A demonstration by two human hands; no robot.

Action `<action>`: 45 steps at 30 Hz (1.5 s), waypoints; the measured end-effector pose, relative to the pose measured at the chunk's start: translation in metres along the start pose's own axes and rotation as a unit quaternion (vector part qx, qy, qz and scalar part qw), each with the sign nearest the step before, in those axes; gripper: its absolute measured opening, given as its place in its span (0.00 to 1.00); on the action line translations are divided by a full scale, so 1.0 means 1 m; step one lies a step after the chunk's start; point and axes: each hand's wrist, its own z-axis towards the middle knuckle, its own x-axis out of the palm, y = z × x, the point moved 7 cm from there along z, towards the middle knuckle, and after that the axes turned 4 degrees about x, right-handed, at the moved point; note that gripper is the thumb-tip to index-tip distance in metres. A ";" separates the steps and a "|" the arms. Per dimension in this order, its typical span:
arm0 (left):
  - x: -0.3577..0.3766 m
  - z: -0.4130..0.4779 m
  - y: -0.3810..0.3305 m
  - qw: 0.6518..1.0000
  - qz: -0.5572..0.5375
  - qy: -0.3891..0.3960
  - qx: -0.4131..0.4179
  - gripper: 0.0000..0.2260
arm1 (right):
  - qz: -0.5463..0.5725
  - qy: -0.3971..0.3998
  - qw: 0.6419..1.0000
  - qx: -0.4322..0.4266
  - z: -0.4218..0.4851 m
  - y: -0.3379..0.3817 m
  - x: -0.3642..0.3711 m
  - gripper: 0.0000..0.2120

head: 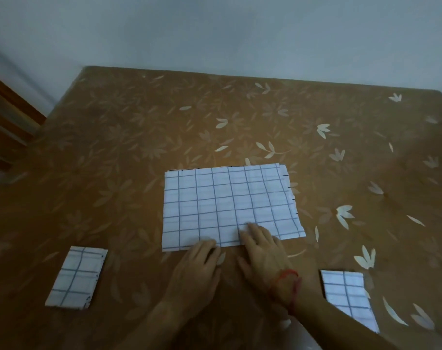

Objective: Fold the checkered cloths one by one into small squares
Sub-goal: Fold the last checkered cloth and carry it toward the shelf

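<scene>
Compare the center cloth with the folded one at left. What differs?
Size: the center cloth is a large, wide rectangle; the left cloth is a small packet.
Contact: the right hand rests flat on the center cloth's near edge and the left hand touches that edge; the left cloth lies untouched.
Pose: the center cloth's long side runs left-right; the left cloth's runs near-far, slightly tilted.
Both are white with a blue grid.

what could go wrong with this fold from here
The big cloth has uneven layers along its right edge, so the next fold may go crooked. The left hand and right hand sit close together at the near edge, so the far side could shift. The right forearm could nudge the folded cloth beside it.
</scene>
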 end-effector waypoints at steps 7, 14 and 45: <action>0.007 -0.004 -0.002 1.000 0.029 0.001 -0.012 0.20 | -0.071 0.011 0.997 0.006 -0.016 0.001 0.009 0.26; 0.019 -0.006 -0.001 0.999 0.039 0.012 0.000 0.22 | -0.050 0.004 0.996 -0.067 -0.019 0.037 0.014 0.26; 0.011 -0.059 0.072 0.980 0.057 0.115 -0.155 0.34 | -0.032 0.078 0.974 0.211 -0.040 -0.053 0.007 0.38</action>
